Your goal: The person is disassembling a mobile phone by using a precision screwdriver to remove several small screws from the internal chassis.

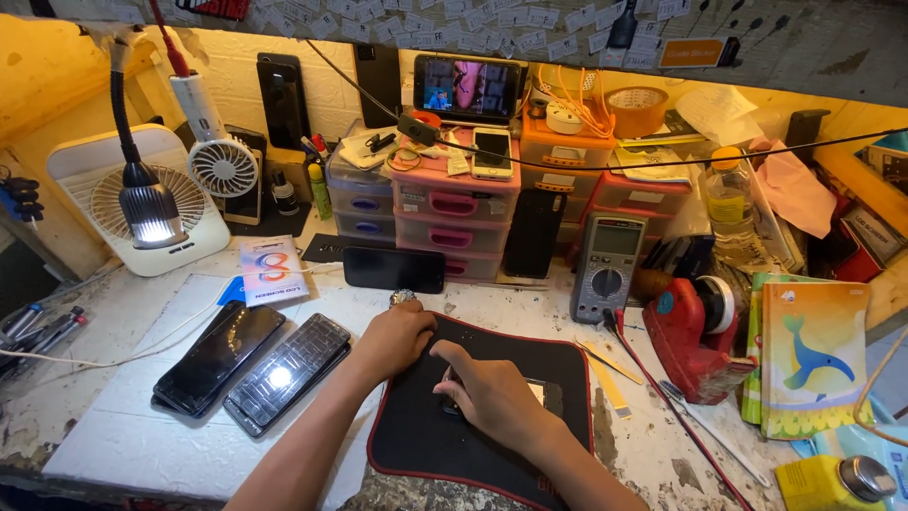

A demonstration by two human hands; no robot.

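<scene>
A black work mat with a red border (416, 445) lies on the white bench in front of me. On it sits a small dark phone-like device (546, 394), mostly covered by my right hand (487, 393), which presses down on it with the fingers closed over it. My left hand (395, 338) rests as a loose fist on the mat's upper left corner, touching the mat; whether it holds anything is hidden.
Two dark phones (251, 364) lie left of the mat, another phone (393, 269) behind it. A multimeter (607, 267), red tape dispenser (695, 336), pink and orange drawer units (456, 213), a lamp (147, 213) and fans (219, 166) crowd the back and right.
</scene>
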